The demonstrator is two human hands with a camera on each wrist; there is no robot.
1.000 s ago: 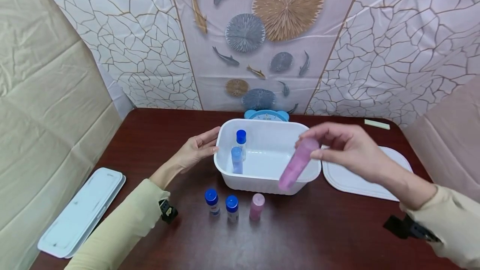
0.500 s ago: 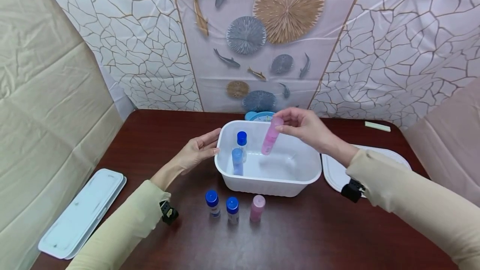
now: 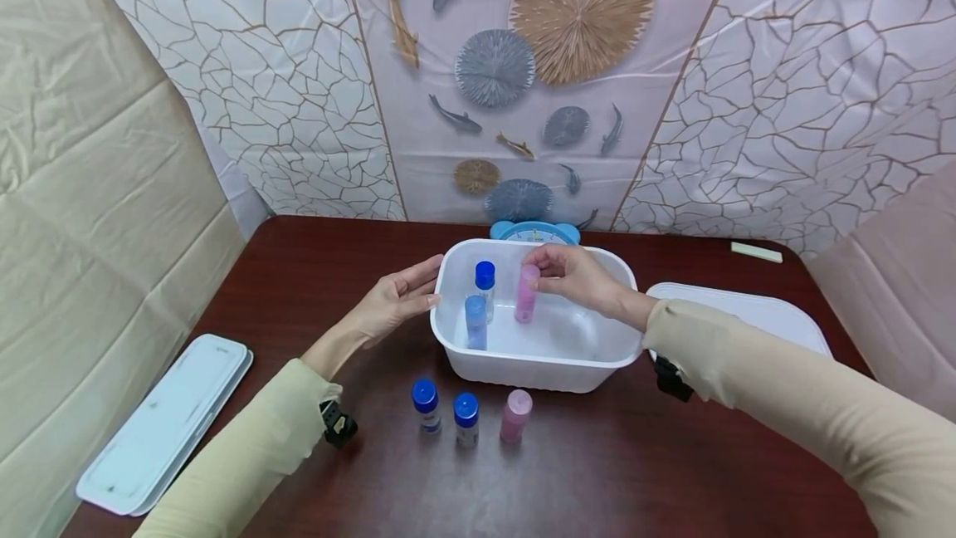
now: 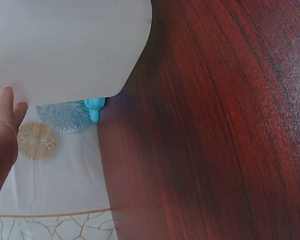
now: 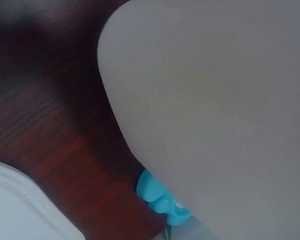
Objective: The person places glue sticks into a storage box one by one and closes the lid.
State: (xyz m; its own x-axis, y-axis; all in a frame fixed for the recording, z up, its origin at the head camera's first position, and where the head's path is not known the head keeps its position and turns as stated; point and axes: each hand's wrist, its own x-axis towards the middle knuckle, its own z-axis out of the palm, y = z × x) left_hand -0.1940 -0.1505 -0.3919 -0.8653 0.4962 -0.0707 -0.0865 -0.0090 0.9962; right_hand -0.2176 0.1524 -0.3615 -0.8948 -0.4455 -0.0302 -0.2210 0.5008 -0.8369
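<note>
In the head view a white plastic tub [image 3: 523, 368] stands mid-table. My left hand [image 3: 388, 301] rests against its left end with fingers straight; the left wrist view shows those fingers [image 4: 7, 107] at the tub's wall [image 4: 75, 50]. My right hand [image 3: 578, 281] reaches into the tub and pinches a pink bottle [image 3: 526, 297] by its top, holding it upright near the back wall. Left of it inside stand a blue-capped clear bottle [image 3: 485, 276] and a light blue bottle [image 3: 475, 322]. The tub's wall [image 5: 205, 100] hides my right hand in the right wrist view.
In front of the tub stand two blue-capped bottles [image 3: 425, 405] [image 3: 466, 419] and another pink bottle [image 3: 516, 416]. A white lid [image 3: 739, 310] lies at right, a white flat case [image 3: 164, 426] at left. Behind the tub is a blue dial scale [image 3: 534, 232]; a pale strip [image 3: 757, 252] lies back right.
My right hand has carried the pink bottle from over the tub's right front, leftward and down into the tub, turning it upright. My left hand has stayed at the tub's left end.
</note>
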